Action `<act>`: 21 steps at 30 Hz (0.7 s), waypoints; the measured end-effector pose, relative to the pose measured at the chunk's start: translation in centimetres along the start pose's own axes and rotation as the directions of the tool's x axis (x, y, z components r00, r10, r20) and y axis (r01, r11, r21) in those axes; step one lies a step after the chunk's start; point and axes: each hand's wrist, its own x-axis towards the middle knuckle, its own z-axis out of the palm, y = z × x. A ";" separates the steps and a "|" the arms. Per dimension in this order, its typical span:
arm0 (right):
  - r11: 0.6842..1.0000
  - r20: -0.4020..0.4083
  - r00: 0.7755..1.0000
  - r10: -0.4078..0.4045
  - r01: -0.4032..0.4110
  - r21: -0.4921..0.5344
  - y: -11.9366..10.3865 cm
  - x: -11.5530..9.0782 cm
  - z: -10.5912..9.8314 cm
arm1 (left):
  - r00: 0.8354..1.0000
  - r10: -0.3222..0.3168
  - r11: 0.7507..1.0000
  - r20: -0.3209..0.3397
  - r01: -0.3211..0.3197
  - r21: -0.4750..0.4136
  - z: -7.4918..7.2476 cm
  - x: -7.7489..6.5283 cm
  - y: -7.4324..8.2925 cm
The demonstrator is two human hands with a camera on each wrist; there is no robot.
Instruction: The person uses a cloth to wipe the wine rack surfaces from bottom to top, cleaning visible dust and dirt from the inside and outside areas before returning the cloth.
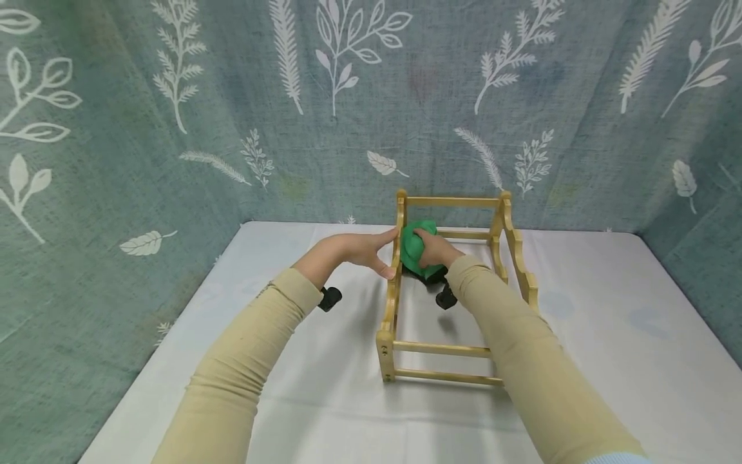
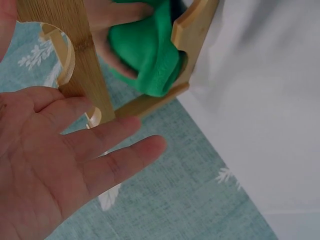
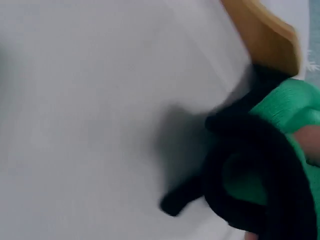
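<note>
A light wooden rack [image 1: 443, 348] stands on the white table, its wavy-edged sides joined by bars. My left hand [image 1: 365, 250] is at its left side rail, thumb and fingers spread. In the left wrist view the fingers of that hand [image 2: 95, 145] are fairly straight, some touching the wood. Inside the rack's far left corner is a bundled green cloth item [image 1: 413, 250] with black strap-like parts [image 3: 280, 170]. My right hand [image 1: 436, 250] reaches in from the right and grips the green cloth, its fingers pressed into the fabric.
The white table [image 1: 313, 386] reaches out on both sides of the rack. Behind it hangs a grey-green curtain [image 1: 243, 84] with white leaf prints. Small black devices [image 1: 330, 299] show at both wrists. The right forearm [image 1: 516, 341] crosses over the rack's near right corner.
</note>
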 end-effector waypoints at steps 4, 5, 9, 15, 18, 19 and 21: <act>0.994 -0.020 0.998 -0.063 0.061 -0.094 0.0 -0.8 -1.7 | 1.000 0.001 1.000 -0.001 -0.001 0.002 0.1 0.1 0.1; 0.990 -0.024 0.996 -0.082 0.079 -0.116 -0.2 -1.1 -2.2 | 1.000 -0.001 1.000 -0.003 0.002 0.006 0.1 0.1 0.1; 0.969 -0.047 0.983 -0.176 0.165 -0.186 -1.0 -2.1 -4.4 | 1.000 -0.010 1.000 -0.011 0.010 0.014 0.1 0.0 0.0; 0.923 -0.118 0.948 -0.294 0.250 -0.291 -1.2 -2.1 -6.0 | 1.000 -0.002 0.999 -0.005 0.002 0.034 0.0 -0.1 0.1; 0.926 -0.169 0.946 -0.275 0.214 -0.312 -1.4 -1.9 -6.1 | 1.000 0.000 0.999 -0.004 0.000 0.039 0.0 -0.1 0.2; 0.924 -0.185 0.945 -0.270 0.200 -0.328 -1.4 -1.8 -6.1 | 1.000 0.000 0.999 -0.005 0.000 0.036 0.0 0.0 0.2; 0.921 -0.197 0.953 -0.230 0.148 -0.361 -2.1 -2.3 -6.3 | 1.000 -0.003 1.000 -0.003 0.003 0.028 0.1 0.0 0.3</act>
